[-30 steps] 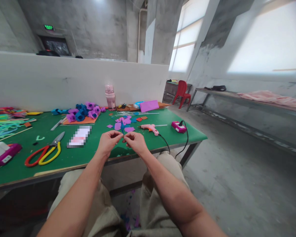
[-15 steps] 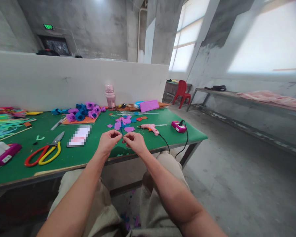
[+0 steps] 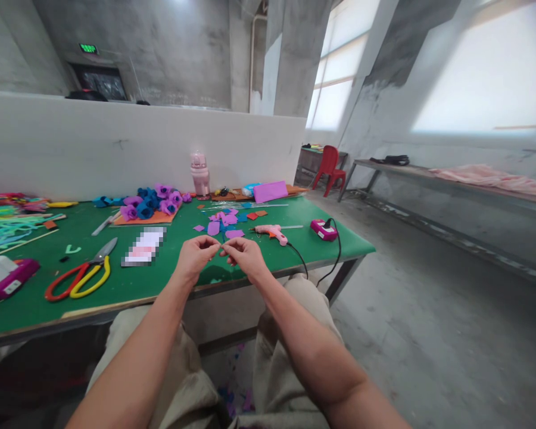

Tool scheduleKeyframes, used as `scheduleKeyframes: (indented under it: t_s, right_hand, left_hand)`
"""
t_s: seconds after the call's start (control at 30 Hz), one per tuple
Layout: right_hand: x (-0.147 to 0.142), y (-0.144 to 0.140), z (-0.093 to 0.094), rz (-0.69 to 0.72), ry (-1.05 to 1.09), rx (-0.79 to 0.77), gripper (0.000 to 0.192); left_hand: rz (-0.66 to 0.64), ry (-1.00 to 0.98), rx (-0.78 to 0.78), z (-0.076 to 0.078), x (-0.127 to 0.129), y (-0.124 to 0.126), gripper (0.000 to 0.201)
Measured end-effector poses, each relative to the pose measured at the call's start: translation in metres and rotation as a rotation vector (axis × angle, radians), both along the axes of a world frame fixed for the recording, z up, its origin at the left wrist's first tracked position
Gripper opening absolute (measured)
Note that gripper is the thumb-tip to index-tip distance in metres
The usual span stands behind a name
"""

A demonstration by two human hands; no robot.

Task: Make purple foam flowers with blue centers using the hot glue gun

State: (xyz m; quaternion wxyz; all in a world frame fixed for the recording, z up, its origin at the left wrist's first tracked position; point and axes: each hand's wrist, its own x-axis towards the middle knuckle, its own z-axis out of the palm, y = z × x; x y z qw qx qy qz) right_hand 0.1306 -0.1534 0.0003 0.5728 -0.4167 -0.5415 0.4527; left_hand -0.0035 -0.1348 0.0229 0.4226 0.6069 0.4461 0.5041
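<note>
Fingers first: I see both of my hands raised over the near edge of the green table, fingertips meeting at centre frame. My left hand has thumb and forefinger pinched closed; my right hand is pinched the same way, the other fingers curled. Between the two pinches sits a thin dark blue piece, too small for me to identify; I cannot tell which hand bears its weight.

Count, by clock position from the hands:
- One pair of scissors with red and yellow handles, at 9 o'clock, well apart.
- One pink glue gun at 2 o'clock, near, lying on its side with a black cord.
- One pink bottle at 12 o'clock, upright by the white partition.
- One cluster of purple and blue paper flowers at 11 o'clock; individual blooms are too crowded to count.
- Scattered purple paper scraps at 12 o'clock, just beyond the fingertips.
- One red chair at 2 o'clock, far off.

Change against the picture half a second back: the right hand's fingertips sit slightly higher and closer to the left; everything on the table is unmoved.
</note>
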Motion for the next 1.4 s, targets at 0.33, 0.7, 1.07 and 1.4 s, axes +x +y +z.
scheduleKeyframes:
  t_s: [0.33,0.7,1.07,1.4]
  right_hand:
    - [0.026,0.003,0.013,-0.035,0.197,-0.073,0.024]
    - [0.036,0.007,0.013,-0.062,0.187,0.049,0.025]
    - [0.034,0.007,0.013,-0.109,0.046,0.138,0.023]
    - [0.013,0.001,0.006,0.150,0.001,-0.020,0.029]
  left_hand:
    - [-0.218,-0.075,-0.058,0.004,-0.006,-0.002,0.020]
    - [-0.541,0.048,-0.098,0.013,-0.007,-0.016,0.027]
    - [-0.722,0.182,-0.258,0.016,-0.010,-0.022,0.028]
    - [-0.231,-0.175,-0.126,0.000,-0.008,0.003,0.034]
